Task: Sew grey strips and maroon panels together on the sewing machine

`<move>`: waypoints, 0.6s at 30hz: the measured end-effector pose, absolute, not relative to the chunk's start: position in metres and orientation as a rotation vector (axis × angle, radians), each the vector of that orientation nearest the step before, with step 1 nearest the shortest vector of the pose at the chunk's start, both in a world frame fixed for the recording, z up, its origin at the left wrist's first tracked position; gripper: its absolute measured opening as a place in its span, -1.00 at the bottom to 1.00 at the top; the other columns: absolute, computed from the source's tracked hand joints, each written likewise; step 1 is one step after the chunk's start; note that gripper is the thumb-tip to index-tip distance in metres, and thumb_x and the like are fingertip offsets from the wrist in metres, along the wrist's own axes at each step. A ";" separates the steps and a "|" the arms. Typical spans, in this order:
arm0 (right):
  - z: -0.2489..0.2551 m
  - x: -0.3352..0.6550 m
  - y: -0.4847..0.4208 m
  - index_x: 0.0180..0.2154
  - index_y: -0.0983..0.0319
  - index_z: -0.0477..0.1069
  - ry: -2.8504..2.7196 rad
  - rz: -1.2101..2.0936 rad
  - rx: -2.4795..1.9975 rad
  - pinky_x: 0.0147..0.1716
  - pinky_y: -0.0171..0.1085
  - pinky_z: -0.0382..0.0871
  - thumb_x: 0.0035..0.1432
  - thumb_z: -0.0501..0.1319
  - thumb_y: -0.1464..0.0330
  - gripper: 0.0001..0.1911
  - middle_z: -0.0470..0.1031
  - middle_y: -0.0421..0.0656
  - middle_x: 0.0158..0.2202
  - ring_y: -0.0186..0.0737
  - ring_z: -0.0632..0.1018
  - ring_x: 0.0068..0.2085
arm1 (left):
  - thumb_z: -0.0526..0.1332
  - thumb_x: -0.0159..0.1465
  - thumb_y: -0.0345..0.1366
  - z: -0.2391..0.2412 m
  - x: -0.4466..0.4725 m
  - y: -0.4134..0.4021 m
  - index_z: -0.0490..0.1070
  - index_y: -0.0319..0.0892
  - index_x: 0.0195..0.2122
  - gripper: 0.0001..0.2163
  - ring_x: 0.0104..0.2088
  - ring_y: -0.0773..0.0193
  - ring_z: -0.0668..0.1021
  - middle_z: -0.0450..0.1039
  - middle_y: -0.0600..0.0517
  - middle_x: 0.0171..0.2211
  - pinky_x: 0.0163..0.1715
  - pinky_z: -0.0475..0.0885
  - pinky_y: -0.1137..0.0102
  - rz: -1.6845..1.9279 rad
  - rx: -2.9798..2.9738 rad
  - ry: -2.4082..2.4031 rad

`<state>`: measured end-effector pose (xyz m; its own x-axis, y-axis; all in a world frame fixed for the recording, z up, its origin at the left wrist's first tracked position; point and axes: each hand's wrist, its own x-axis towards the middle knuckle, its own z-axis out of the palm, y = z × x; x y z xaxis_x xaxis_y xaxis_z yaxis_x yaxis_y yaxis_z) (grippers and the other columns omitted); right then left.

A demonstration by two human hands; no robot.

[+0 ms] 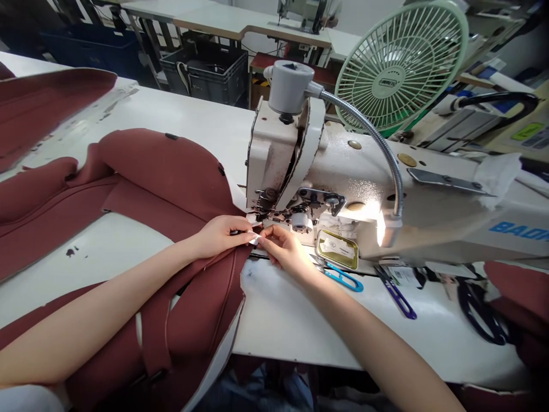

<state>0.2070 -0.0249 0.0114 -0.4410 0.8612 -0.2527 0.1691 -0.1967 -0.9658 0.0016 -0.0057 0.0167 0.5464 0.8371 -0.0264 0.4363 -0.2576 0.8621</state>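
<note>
Both hands meet just in front of the needle area of a sewing machine [338, 154]. Between the fingertips is a small white label [254, 237]. My left hand [225, 233] pinches it from the left, its wrist over the dark red cover [167, 171]. From the right, my right hand [285, 249] pinches the label's other side with thumb and bent fingers. The cover is sewn from several panels, spreads across the table on the left and hangs over the front edge. Its edge by the needle is partly hidden by my fingers.
Right of my hand lie blue thread snips [344, 278], purple thread snips [397, 293], black scissors [480, 315] and a small tray [338, 250] with white labels. A lit lamp [388, 226] hangs on a flexible neck. Behind stand a green fan [401, 68] and a grey crate [206, 74].
</note>
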 end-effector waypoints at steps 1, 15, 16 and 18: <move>0.011 0.208 -0.024 -0.33 0.21 0.30 -1.550 1.698 -1.212 -0.68 -0.45 0.15 0.12 0.22 0.00 -0.61 0.33 -0.32 -0.51 -0.49 0.27 -0.63 | 0.11 0.32 -0.10 0.017 0.001 -0.005 0.37 -0.21 -0.51 -0.66 -0.42 0.36 0.32 0.28 0.11 -0.49 -0.38 0.18 0.47 0.545 1.891 1.034; 0.014 0.212 -0.024 -0.31 0.21 0.29 -1.621 1.650 -1.241 -0.67 -0.46 0.19 0.18 0.15 0.09 -0.70 0.40 -0.28 -0.44 -0.50 0.29 -0.63 | 0.09 0.30 -0.10 0.019 0.000 -0.006 0.30 -0.20 -0.49 -0.69 -0.40 0.34 0.36 0.35 0.10 -0.45 -0.39 0.19 0.46 0.488 1.905 1.090; 0.013 0.212 -0.025 -0.31 0.21 0.29 -1.626 1.639 -1.239 -0.67 -0.46 0.19 0.18 0.15 0.10 -0.71 0.38 -0.29 -0.46 -0.50 0.29 -0.63 | 0.09 0.31 -0.10 0.018 0.000 -0.006 0.31 -0.20 -0.48 -0.69 -0.40 0.34 0.37 0.35 0.10 -0.45 -0.38 0.19 0.46 0.488 1.909 1.090; 0.011 0.212 -0.025 -0.32 0.20 0.29 -1.641 1.595 -1.240 -0.67 -0.45 0.18 0.18 0.15 0.13 -0.74 0.32 -0.33 -0.51 -0.48 0.29 -0.64 | 0.09 0.31 -0.10 0.017 0.000 -0.006 0.32 -0.20 -0.47 -0.70 -0.40 0.34 0.37 0.35 0.10 -0.46 -0.38 0.20 0.46 0.486 1.918 1.092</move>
<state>0.2125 -0.0250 0.0108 -0.4367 0.8725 -0.2194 0.2438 -0.1200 -0.9624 -0.0005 -0.0058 0.0174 0.5421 0.8370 -0.0745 0.5051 -0.2538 0.8249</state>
